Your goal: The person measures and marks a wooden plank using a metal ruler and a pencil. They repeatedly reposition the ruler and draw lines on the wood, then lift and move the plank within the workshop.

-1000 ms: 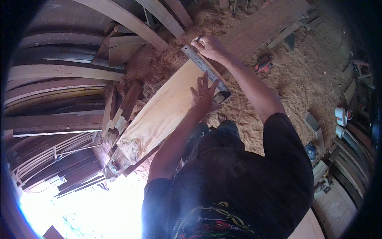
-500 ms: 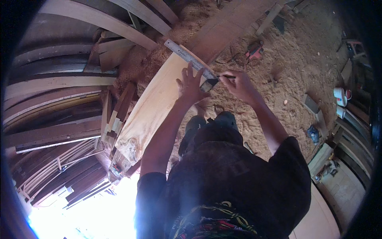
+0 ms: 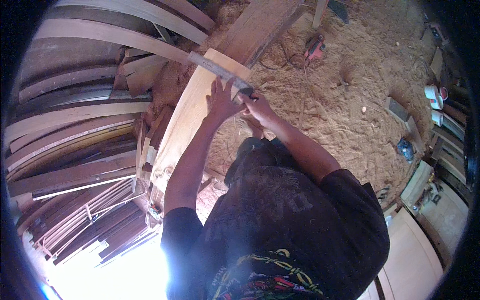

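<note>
A pale wooden board (image 3: 177,125) runs diagonally in front of me, to the left of my legs. Across its far end lies a try square with a metal blade (image 3: 212,66) and a dark stock (image 3: 246,91) at the board's right edge. My left hand (image 3: 221,102) holds the square down, its fingers spread over the blade and board and its thumb side by the stock. Just right of it, my right hand (image 3: 258,108) is closed in a pinch on a slim dark pencil (image 3: 254,98) close to the stock. The pencil's tip cannot be made out.
Under the board's far end is a thick brown timber (image 3: 260,27). A red corded power tool (image 3: 314,48) rests on the sawdust-covered ground (image 3: 330,100). Planks (image 3: 75,112) are stacked at left. White tubs (image 3: 433,97) and a blue tool (image 3: 405,149) are at right.
My right hand has come left and inward, close beside my left hand. The view has shifted, and more of the board's end shows beyond the square's blade.
</note>
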`<action>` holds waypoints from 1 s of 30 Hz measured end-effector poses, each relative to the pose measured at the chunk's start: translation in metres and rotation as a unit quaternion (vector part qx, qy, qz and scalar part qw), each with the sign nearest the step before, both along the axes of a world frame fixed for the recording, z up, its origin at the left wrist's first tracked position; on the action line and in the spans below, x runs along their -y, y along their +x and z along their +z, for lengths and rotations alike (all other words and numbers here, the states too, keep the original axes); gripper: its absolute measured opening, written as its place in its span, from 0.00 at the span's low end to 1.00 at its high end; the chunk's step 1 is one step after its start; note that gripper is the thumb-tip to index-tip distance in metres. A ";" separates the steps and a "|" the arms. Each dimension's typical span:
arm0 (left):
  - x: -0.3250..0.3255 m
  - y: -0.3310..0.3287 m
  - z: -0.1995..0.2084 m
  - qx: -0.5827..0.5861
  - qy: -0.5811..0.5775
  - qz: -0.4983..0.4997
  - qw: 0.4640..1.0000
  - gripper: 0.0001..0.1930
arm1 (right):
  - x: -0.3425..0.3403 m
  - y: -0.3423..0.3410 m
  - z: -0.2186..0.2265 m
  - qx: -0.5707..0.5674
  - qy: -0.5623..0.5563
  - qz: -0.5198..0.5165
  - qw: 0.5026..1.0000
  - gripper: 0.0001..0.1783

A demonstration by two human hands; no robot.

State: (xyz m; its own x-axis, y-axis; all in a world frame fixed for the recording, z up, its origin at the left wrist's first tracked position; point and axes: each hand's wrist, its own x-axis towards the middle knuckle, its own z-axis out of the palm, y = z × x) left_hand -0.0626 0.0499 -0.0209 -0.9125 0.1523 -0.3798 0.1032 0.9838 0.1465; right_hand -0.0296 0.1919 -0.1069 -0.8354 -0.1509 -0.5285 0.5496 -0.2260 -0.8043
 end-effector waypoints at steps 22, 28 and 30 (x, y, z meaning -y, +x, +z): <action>0.028 0.031 -0.011 -0.044 -0.002 -0.036 0.998 0.54 | 0.026 0.023 -0.005 -0.008 -0.060 -0.027 0.998 0.21; 0.023 0.029 -0.008 -0.035 -0.011 -0.032 0.999 0.53 | 0.029 0.021 -0.007 -0.007 -0.048 -0.053 0.997 0.18; 0.023 0.028 -0.008 -0.023 -0.003 -0.027 0.999 0.52 | 0.029 0.021 -0.007 -0.007 -0.058 -0.054 0.997 0.17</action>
State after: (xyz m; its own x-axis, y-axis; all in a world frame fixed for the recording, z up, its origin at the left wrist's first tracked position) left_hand -0.0344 0.0270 -0.0292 -0.9199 0.1989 -0.3380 0.1621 0.9776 0.1339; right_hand -0.0089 0.1625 -0.1139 -0.8576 -0.1200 -0.5002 0.5057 -0.3749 -0.7770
